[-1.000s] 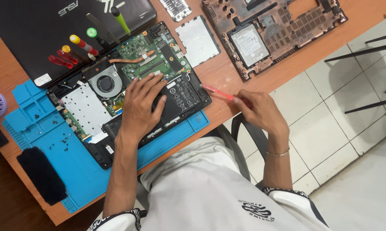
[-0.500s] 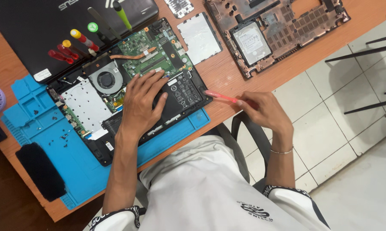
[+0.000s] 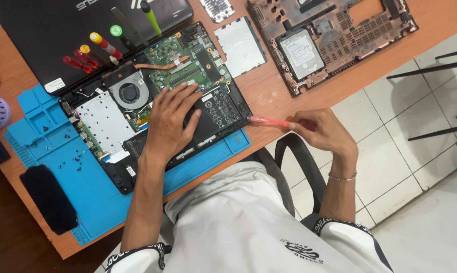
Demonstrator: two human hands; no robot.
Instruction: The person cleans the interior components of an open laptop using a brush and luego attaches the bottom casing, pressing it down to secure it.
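Note:
An opened laptop (image 3: 112,126) lies on a blue work mat (image 3: 51,141), its green circuit board (image 3: 183,65), round fan (image 3: 129,93) and black battery (image 3: 221,114) bare. My left hand (image 3: 170,121) rests flat on the battery's left part, fingers spread. My right hand (image 3: 322,131) holds a thin pink pry tool (image 3: 269,120) by its end. The tool's tip touches the laptop's right edge beside the battery.
Several screwdrivers (image 3: 94,48) lie on a shut black laptop (image 3: 51,30) at the back. The removed bottom cover with a hard drive (image 3: 301,53) sits at the right rear, with a silver plate (image 3: 241,45) nearby. Small screws lie scattered on the mat. A black pad (image 3: 49,197) lies left.
My right hand has shifted slightly right and lowered the pink tool's tip to the laptop's right edge. My left hand stays on the battery.

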